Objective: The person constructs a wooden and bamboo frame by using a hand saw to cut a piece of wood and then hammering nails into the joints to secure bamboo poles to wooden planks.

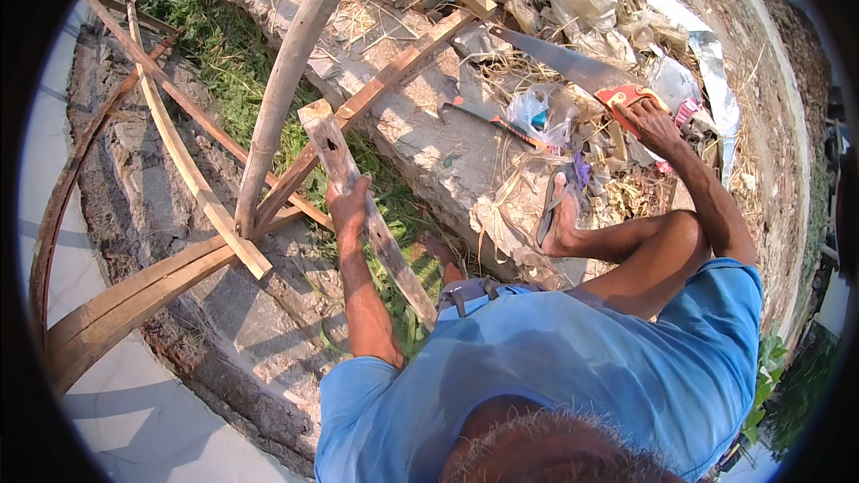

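My left hand (pixel 349 206) is wrapped round a weathered wooden plank (pixel 383 241). The plank slants from its pale cut end down toward my body, and there is a dark hole near its top. Out to the right, my right hand (pixel 651 125) grips the red-orange handle of a hand saw (pixel 568 63). The saw's blade reaches up and left, its tip close to a wooden beam (pixel 412 58). A hammer (pixel 497 120) with a black and orange handle lies on the concrete ledge between my hands.
On the left stand a crossed frame of wooden strips (pixel 179 121), a round pole (pixel 295 63) and a thick timber (pixel 143 291). Grass (pixel 224 54) grows along the ledge (pixel 412 152). Dry straw, plastic bags (pixel 544 112) and a silvery strip (pixel 711 63) litter the upper right.
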`<action>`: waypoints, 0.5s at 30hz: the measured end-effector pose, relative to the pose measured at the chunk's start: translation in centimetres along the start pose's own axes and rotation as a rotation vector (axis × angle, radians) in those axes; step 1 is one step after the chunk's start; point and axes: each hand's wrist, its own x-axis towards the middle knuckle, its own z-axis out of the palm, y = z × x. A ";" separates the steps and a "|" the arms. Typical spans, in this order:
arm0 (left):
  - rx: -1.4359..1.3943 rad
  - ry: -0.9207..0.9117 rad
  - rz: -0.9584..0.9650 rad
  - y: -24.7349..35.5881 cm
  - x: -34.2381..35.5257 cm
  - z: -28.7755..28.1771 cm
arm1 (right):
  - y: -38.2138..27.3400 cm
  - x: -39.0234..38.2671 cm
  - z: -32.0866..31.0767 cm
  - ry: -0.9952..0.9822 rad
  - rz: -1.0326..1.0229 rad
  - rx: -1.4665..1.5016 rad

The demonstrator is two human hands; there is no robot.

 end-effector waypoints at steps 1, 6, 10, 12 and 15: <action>-0.022 0.007 0.014 0.2 0.3 -1.0 | 0.6 0.4 1.1 -0.035 0.021 -0.079; -0.153 -0.102 0.030 6.8 -1.4 -3.0 | 4.5 1.1 5.4 -0.300 0.189 -0.144; -0.190 -0.325 0.123 11.9 -2.8 -3.5 | 1.7 4.7 1.4 -0.209 0.063 0.234; -0.158 -0.258 0.273 15.7 -3.4 -3.8 | -7.4 8.3 -8.9 -0.300 -0.028 0.480; -0.096 -0.347 0.392 22.7 -4.3 -5.5 | -17.9 9.7 -18.9 -0.041 -0.390 0.645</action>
